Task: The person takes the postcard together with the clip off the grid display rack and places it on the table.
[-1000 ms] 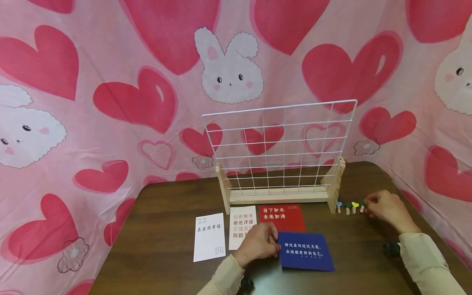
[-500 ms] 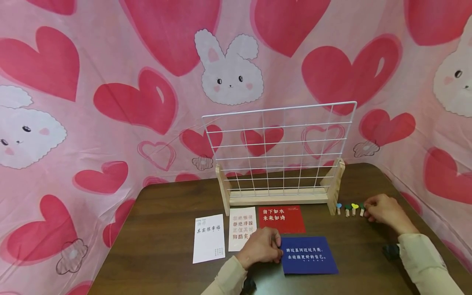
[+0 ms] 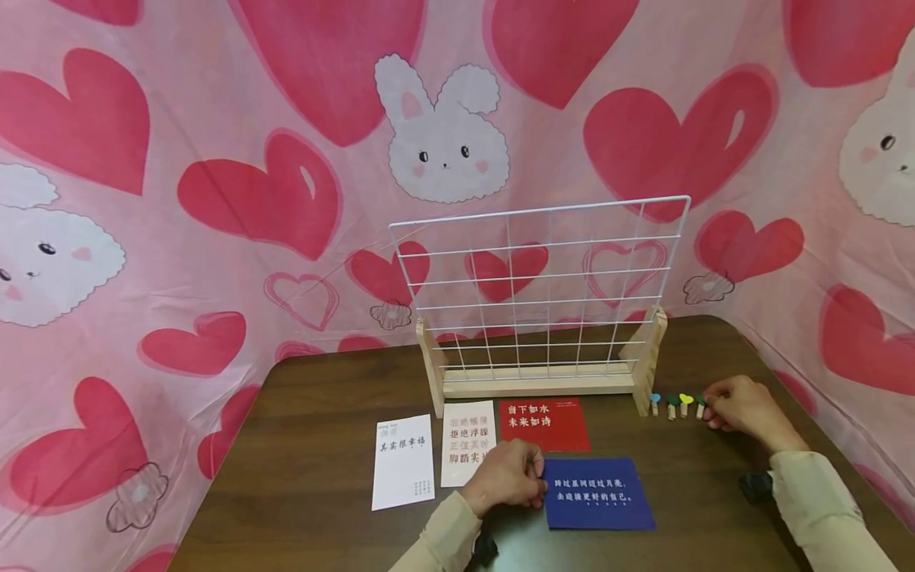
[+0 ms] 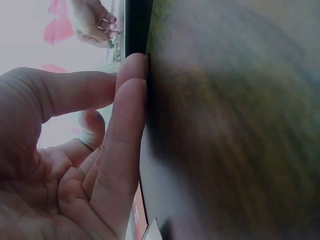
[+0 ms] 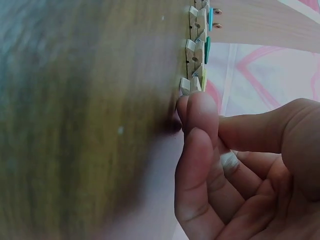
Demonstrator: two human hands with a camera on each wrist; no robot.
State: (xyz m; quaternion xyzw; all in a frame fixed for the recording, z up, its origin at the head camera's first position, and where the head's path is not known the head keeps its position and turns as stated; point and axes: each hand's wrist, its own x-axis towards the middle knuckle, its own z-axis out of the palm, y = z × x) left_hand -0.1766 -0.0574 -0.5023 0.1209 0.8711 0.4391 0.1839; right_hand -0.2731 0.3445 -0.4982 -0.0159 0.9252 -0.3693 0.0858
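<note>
At the left edge of a blue card (image 3: 599, 494) with white writing, my left hand (image 3: 506, 475) pinches the card between thumb and fingertips; the card lies flat on the table. My right hand (image 3: 743, 409) pinches a small wooden clothespin (image 3: 700, 407) with a green top, the rightmost in a short row. In the right wrist view the fingers (image 5: 200, 115) mostly hide it. Beside it stand clothespins with a yellow heart (image 3: 685, 403), a green top (image 3: 672, 407) and a blue heart (image 3: 655, 401).
A white wire grid (image 3: 546, 278) stands upright in a wooden base (image 3: 536, 387) at the back. A red card (image 3: 545, 429), a white card with red writing (image 3: 461, 421) and another white card (image 3: 403, 469) lie before it on the brown table (image 3: 307, 477). Patterned pink cloth hangs behind.
The blue card has shifted slightly toward me and right with my left hand, and now lies straighter and flatter. My right hand has barely moved at the clothespin row.
</note>
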